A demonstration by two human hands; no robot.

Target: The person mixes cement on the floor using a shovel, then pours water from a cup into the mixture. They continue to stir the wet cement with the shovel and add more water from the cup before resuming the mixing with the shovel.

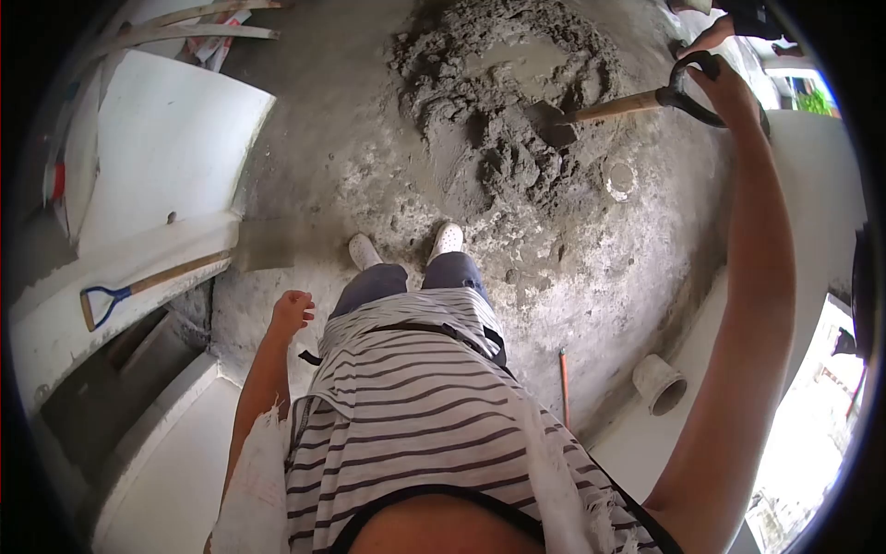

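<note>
At the upper right, my right hand (729, 90) is closed around the black D-shaped grip of a shovel (616, 107). Its wooden shaft points left, and the blade is partly sunk in a heap of wet grey mortar (517, 162) with a watery hollow in its middle. My left hand (293, 312) hangs low at my left side with its fingers curled in and nothing visible in them. It is nearest to my trouser leg.
A second shovel (171, 274) with a blue grip lies along a ledge at left. Beside it stands a white panel (171, 138). A whitish bucket (658, 384) lies tipped at lower right, near an orange rod (565, 388). Another person's hand (709, 37) shows at top right.
</note>
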